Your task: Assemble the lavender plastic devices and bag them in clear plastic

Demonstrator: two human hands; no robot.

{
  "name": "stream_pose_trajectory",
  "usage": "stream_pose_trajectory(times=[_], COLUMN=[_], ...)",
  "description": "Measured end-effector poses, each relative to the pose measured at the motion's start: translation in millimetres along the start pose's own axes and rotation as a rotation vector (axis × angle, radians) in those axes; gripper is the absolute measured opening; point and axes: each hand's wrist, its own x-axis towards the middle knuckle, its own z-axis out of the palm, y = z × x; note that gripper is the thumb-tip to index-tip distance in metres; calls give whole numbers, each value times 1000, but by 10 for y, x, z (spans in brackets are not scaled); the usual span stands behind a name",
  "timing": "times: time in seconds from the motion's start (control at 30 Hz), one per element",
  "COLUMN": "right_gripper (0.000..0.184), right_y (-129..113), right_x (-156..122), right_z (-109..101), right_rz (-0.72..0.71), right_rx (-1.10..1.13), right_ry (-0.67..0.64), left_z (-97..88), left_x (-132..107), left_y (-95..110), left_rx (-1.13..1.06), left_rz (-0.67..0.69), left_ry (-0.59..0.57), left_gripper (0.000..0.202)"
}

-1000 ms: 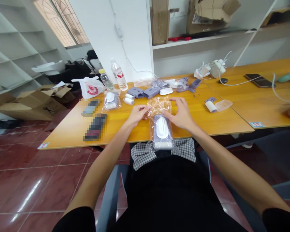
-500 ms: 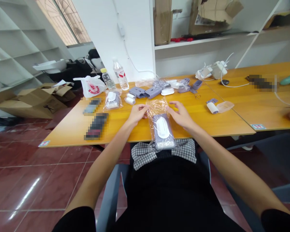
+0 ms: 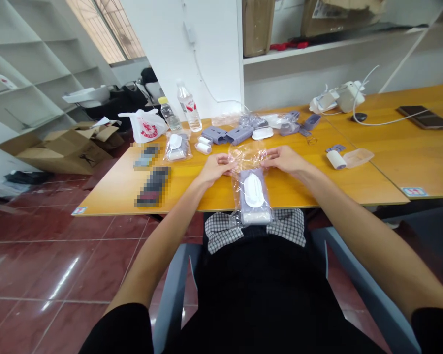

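A clear plastic bag [image 3: 248, 156] lies at the table's front edge, its upper end spread flat between my hands. Inside it sits a grey-purple plastic case [image 3: 265, 191] with a white oval piece [image 3: 253, 190] on top and a white roll [image 3: 256, 217] at the near end. My left hand [image 3: 218, 168] pinches the bag's left edge. On the opposite side, my right hand [image 3: 283, 160] has thumb and fingers closed on the bag's right edge. The bag's near end overhangs the table above my lap.
Behind the bag lie grey-purple case shells [image 3: 239, 134], white rolls [image 3: 204, 144] and a white oval part [image 3: 262, 133]. A bagged case [image 3: 177, 147] sits to the left, near two bottles [image 3: 189, 109] and a white carrier bag [image 3: 147, 126]. Rightward are a roll [image 3: 335, 160] and a translucent cover [image 3: 359, 158].
My right hand has closed from loosely spread fingers onto the bag's right edge. The bag's upper end is now stretched wider. The camera view has shifted slightly.
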Motion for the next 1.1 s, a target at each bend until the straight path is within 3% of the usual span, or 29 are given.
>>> stream_pose_trajectory(times=[0.2,0.4,0.53,0.67,0.87,1.1], right_gripper=[34,47,44,46,21,17], right_y=[100,127,155,164,165,167], right_x=[1,-6,-1,-8,-13,-33], right_z=[-65,-110,-129,-172,-205,-192], right_rz=[-129,-137,-179,-213,-216,-264], right_rx=[61,19,13,23,-27,-95], right_ry=[62,-76,-82,-93,-98,-51], left_z=[-51,-86,-41,-22,-19,-7], left_x=[27,4,8,20,42,72], left_y=[14,18,-3,15,-3,-26], left_rx=[-94,-117,-54,-90,-88,-107], left_rz=[-35,4,49,10,30,41], left_ry=[-11,-150,-89,-47,-86,-50], left_gripper=[39,41,41,23,12,14])
